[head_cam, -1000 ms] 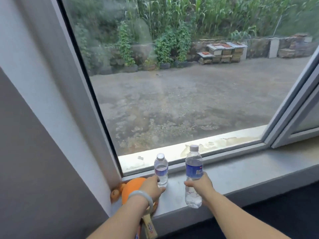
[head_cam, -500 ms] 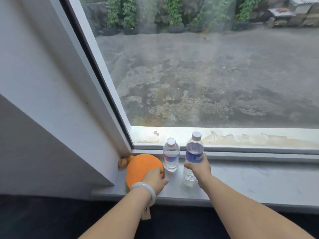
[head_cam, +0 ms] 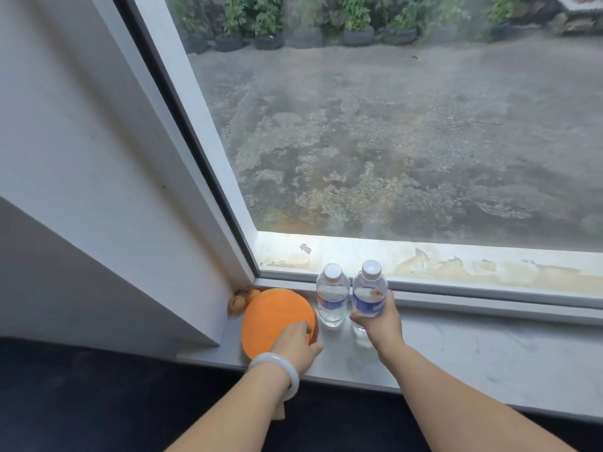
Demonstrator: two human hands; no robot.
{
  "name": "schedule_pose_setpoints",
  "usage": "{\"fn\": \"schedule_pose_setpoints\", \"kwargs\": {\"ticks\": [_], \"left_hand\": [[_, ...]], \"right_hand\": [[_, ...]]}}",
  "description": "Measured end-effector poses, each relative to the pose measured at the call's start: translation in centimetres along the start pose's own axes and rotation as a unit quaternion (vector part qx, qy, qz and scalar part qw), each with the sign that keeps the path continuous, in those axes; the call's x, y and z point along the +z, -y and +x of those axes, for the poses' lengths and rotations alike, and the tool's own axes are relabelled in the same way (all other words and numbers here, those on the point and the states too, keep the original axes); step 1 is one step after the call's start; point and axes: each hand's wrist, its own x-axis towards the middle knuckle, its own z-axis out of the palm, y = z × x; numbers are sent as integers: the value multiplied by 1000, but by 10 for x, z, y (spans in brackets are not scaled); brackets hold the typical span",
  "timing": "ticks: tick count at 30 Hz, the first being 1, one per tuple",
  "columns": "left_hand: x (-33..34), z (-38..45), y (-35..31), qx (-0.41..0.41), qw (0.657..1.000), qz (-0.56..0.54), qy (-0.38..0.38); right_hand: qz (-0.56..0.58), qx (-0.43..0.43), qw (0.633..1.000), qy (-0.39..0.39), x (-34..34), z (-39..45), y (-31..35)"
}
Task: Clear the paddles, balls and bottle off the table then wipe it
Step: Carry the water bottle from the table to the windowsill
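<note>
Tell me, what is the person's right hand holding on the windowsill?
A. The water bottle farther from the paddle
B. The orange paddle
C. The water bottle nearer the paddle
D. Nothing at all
A: the right hand wraps round the right water bottle, the one farther from the orange paddle, while the left water bottle stands untouched and the left hand rests on the paddle.

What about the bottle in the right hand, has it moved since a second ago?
Yes. The held bottle has gone back toward the window frame, closing up beside the other bottle. The right hand grips it.
</note>
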Motion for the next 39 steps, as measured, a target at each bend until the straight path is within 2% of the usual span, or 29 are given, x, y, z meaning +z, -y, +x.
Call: {"fn": "schedule_pose_setpoints", "kwargs": {"ticks": [5,9,16,34,39], "left_hand": [[4,1,-4,5,1000,-8,-6],[5,2,-5,7,1000,-5,-9],[8,-4,5,1,1000,-15,-14],[14,-12,9,-5,1000,-20,-20],[10,-19,8,-10,999,-29,-22]], "right_hand": [[-57,7,998,19,-4,-1,-11],[-116,59,991,13,-4,1,-22],[-87,69,994,6,3,10,-25],[-97,49,994,4,3,3,-16],[-120,104,987,7,1,-11,-22]]}}
